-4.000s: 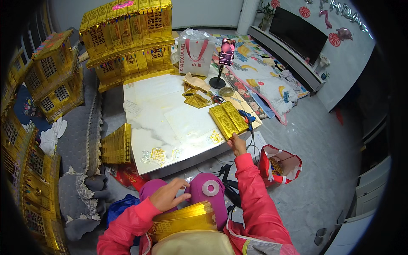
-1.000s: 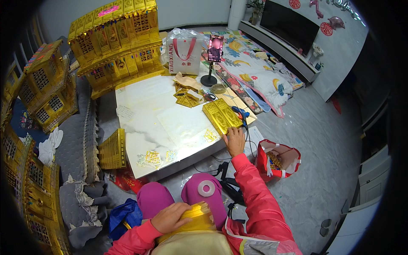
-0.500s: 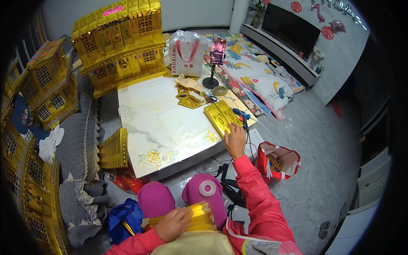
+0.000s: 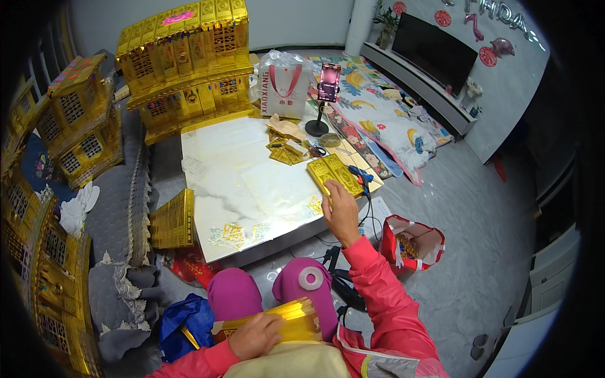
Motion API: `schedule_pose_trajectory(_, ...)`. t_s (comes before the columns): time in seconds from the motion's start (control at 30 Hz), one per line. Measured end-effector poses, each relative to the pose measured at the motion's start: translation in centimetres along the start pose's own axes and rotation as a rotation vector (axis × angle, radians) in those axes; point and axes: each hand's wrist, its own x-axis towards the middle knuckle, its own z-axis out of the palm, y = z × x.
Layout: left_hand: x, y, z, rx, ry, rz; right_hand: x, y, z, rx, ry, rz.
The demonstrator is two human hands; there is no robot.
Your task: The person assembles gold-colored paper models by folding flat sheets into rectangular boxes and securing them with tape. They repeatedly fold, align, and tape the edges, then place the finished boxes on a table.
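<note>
A stack of shiny gold paper sheets (image 4: 296, 315) rests across my lap. My left hand (image 4: 255, 337) lies over it with the fingers curved on top, holding it there. At the table's right side sit gold embossed paper blocks (image 4: 334, 171), laid side by side. My right hand (image 4: 341, 213) reaches to their near edge, fingers stretched out and touching or just over it; the exact contact is hard to tell. Beside the blocks lies a blue glue gun (image 4: 360, 173). A roll of clear tape (image 4: 310, 278) sits on my right knee.
On the white table (image 4: 246, 183) are gold scraps (image 4: 288, 150), scissors (image 4: 320, 151), a phone on a stand (image 4: 328, 85) and a white bag (image 4: 280, 94). Gold paper houses (image 4: 189, 63) stand behind and left. A red bag (image 4: 409, 242) stands on the floor at right.
My right hand has shifted a little to the left along the near edge of the gold blocks. The left hand stays on the stack in my lap. The whole view has tilted slightly.
</note>
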Motion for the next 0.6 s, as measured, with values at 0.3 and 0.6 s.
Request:
schedule_pose_trajectory(0.3,-0.7,0.7,-0.1,0.082,0.207,-0.118,-0.5,-7.6,-3.4,0.306,-0.232,-0.119)
schedule_pose_trajectory(0.6,-2.8,-0.4,-3.9,0.058,0.084,-0.225,-11.5,-14.6,-6.6,0.451,-1.080,-0.463)
